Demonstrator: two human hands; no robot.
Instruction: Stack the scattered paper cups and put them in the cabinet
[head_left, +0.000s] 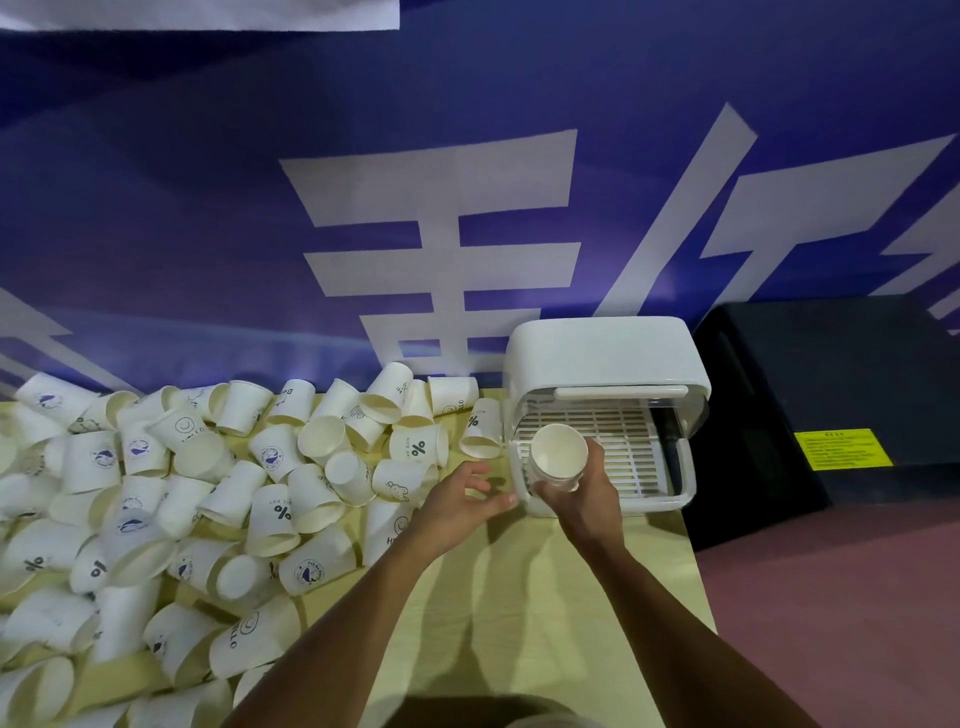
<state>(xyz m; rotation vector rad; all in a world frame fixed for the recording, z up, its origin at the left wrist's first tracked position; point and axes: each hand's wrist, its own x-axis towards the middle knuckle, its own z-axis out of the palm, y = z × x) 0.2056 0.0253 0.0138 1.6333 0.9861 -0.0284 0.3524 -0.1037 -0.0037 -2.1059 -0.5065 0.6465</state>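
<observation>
My right hand (582, 491) grips a short stack of white paper cups (558, 454), mouth up, at the front left corner of the small white cabinet (597, 353). The cabinet's lid is raised and its slatted white rack (623, 441) shows inside. My left hand (462, 501) hovers just left of the stack with its fingers spread and holds nothing. Several loose white paper cups (280, 514) with dark blue prints lie tipped over in a heap across the left half of the yellow table (519, 597).
A black box (831, 395) with a yellow label stands right of the cabinet, off the table's right edge. A blue banner with large white characters (441, 234) hangs behind the table. Reddish floor (857, 597) shows at the right.
</observation>
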